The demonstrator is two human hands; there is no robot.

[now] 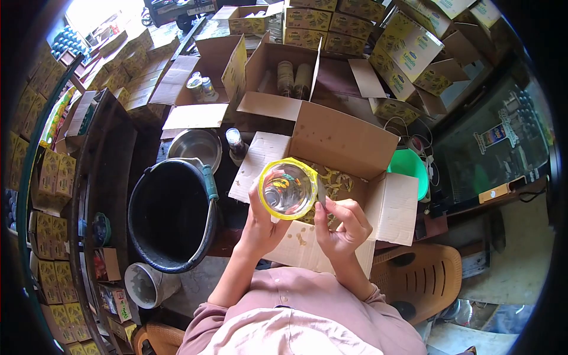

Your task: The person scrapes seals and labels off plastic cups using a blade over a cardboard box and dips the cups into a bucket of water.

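Observation:
My left hand point(264, 216) is wrapped round a clear plastic cup point(288, 189) with a yellow band at its rim. The cup's mouth faces up towards me, and coloured print shows through its wall. My right hand point(343, 228) pinches a small flat grey blade point(322, 190) between thumb and fingers, held against the right side of the yellow rim. Below both hands stands an open cardboard box point(346, 139), with curled yellow strips point(336, 182) lying inside it.
To the left are a black bucket point(137, 213), a steel bowl point(194, 142) and a jar point(235, 139). More open cartons point(278, 59) stand behind, one holding stacked cups point(286, 77). A green tub point(411, 168) and a brown chair point(435, 272) are on the right.

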